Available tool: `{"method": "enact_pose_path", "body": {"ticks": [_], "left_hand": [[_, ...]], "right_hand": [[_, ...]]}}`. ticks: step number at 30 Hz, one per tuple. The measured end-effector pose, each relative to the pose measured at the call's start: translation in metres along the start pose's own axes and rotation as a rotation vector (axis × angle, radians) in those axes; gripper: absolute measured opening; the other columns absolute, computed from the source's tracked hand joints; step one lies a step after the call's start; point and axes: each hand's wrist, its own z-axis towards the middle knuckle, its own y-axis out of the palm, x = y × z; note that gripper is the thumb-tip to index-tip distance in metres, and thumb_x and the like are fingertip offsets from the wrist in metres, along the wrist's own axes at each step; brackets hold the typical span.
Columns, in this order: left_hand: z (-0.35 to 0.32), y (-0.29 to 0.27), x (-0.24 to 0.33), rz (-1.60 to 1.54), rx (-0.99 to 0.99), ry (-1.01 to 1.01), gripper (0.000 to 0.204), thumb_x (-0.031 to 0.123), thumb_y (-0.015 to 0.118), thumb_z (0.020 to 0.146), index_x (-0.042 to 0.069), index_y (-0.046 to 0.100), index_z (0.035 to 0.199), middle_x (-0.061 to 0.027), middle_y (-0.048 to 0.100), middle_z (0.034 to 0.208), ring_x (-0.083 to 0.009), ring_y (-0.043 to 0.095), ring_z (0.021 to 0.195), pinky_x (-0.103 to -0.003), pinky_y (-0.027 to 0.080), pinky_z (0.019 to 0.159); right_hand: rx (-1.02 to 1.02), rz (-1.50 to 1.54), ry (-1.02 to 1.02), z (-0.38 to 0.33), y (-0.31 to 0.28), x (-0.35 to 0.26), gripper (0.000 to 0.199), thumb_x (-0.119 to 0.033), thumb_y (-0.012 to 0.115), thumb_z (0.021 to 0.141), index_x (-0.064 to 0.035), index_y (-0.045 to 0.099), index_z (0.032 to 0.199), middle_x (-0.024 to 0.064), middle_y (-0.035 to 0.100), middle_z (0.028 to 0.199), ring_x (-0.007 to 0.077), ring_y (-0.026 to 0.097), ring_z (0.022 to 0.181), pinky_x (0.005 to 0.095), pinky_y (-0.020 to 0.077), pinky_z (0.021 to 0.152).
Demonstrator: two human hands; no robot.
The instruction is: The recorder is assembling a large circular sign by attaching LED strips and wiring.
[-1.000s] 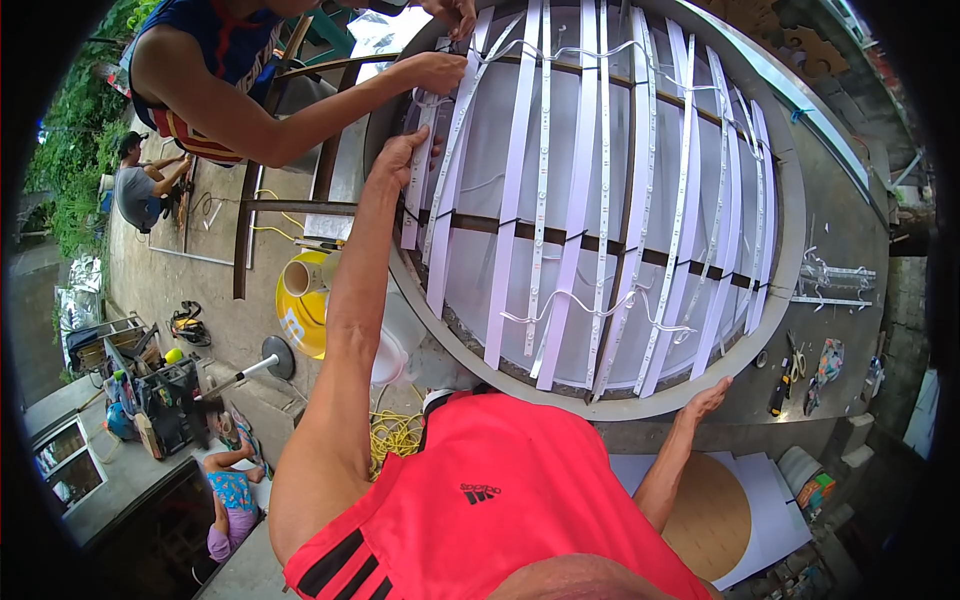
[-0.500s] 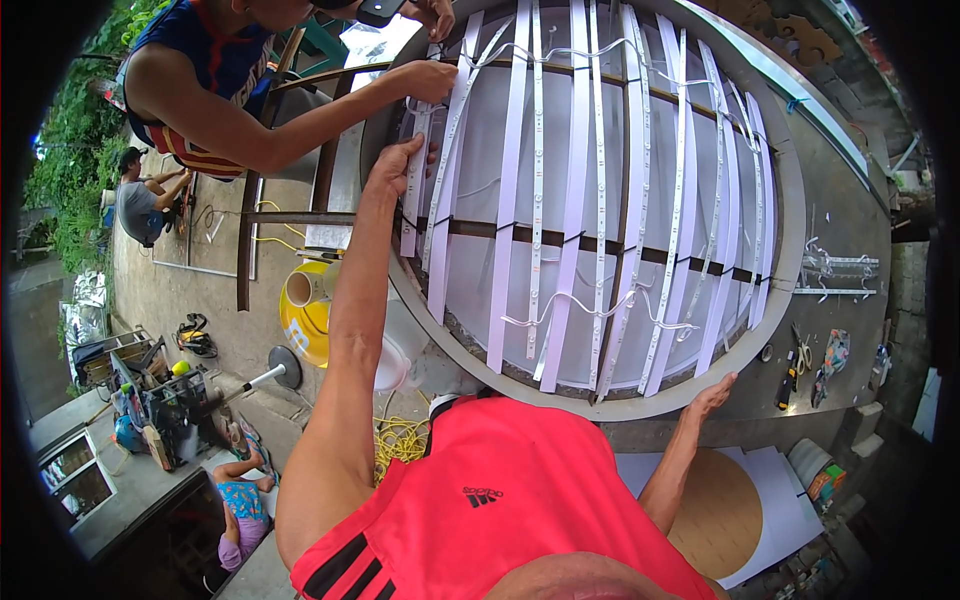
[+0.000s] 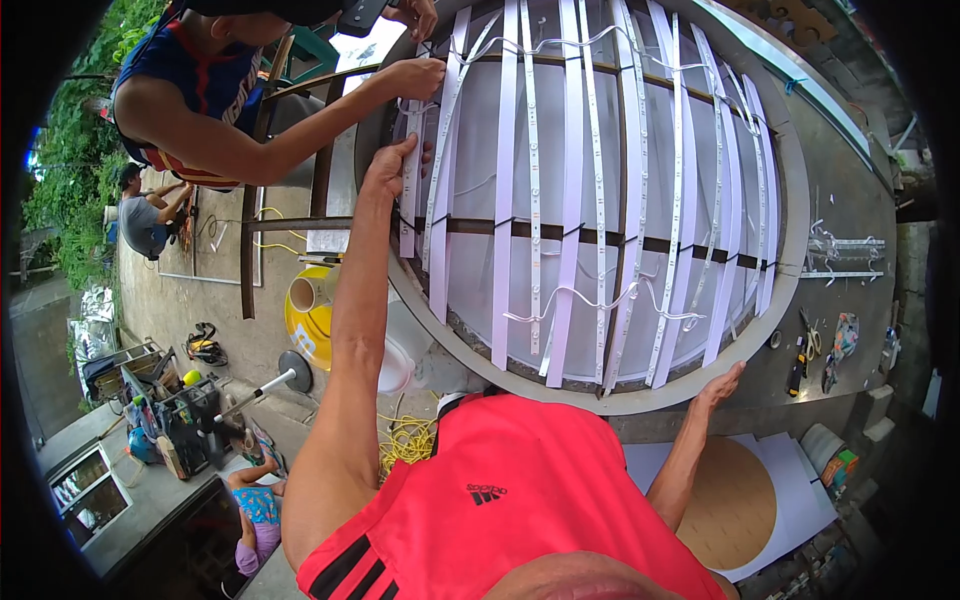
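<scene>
A large round grey sign frame (image 3: pixel 560 400) lies on the table, crossed by dark metal bars (image 3: pixel 560 234) and white strips carrying LED lights. My left hand (image 3: pixel 392 168) is at its left side, the fingers closed about the leftmost LED strip (image 3: pixel 411 190), with the thumb on top. My right hand (image 3: pixel 718 386) rests against the lower right rim, palm inward, fingers stretched out. White wires (image 3: pixel 570 292) loop between the strips. Beyond my left hand, a co-worker's hand (image 3: pixel 415 78) pinches the upper part of the same leftmost strip; a finer detail there is too small to tell.
Scissors (image 3: pixel 812 345), a cutter (image 3: pixel 797 368) and spare LED strips (image 3: pixel 845 258) lie on the table at right. A yellow helmet (image 3: pixel 308 325), a white bucket (image 3: pixel 397 365) and yellow cord (image 3: pixel 405 445) are at left. Other people sit farther off.
The view has shifted slightly, and the co-worker's head and arm have moved a little left. My hands keep their places on the strip and rim.
</scene>
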Motion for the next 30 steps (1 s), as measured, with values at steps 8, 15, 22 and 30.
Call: {"method": "enact_pose_path", "body": {"ticks": [8,15,22,30], "left_hand": [[-0.004,-0.001,0.000,-0.008,0.024,-0.003,0.025,0.024,0.060,0.093,0.002,0.062,0.106,-0.0058,0.067,0.090,-0.0141,0.062,0.069,-0.033,0.050,0.056],[-0.006,0.001,0.003,0.000,0.011,0.007,0.026,0.024,0.060,0.093,0.001,0.062,0.104,-0.0057,0.066,0.087,-0.0150,0.062,0.069,-0.033,0.050,0.056],[-0.015,0.008,0.003,-0.019,0.026,0.010,0.025,0.025,0.060,0.093,0.001,0.061,0.103,-0.0060,0.064,0.087,-0.0154,0.062,0.070,-0.032,0.051,0.057],[-0.013,0.005,0.000,-0.038,0.033,0.000,0.028,0.024,0.062,0.092,0.001,0.058,0.107,-0.0073,0.065,0.093,-0.0151,0.061,0.071,-0.033,0.051,0.058]], "right_hand": [[0.005,0.018,0.050,-0.003,0.000,-0.007,0.068,-0.049,0.037,0.098,0.0111,0.050,0.125,0.0275,0.052,0.127,0.0356,0.053,0.111,0.0408,0.0384,0.096],[0.010,-0.047,0.019,-0.001,0.001,-0.005,0.068,-0.048,0.036,0.098,0.0108,0.046,0.130,0.0267,0.048,0.133,0.0348,0.050,0.117,0.0394,0.0367,0.100],[0.022,0.027,0.047,-0.006,-0.004,-0.002,0.065,-0.044,0.039,0.098,0.0097,0.042,0.135,0.0237,0.044,0.138,0.0328,0.047,0.122,0.0372,0.0342,0.103],[0.007,0.002,0.070,-0.009,-0.006,-0.009,0.063,-0.041,0.033,0.100,0.0068,0.035,0.141,0.0212,0.036,0.146,0.0308,0.040,0.131,0.0370,0.0294,0.109]]}}
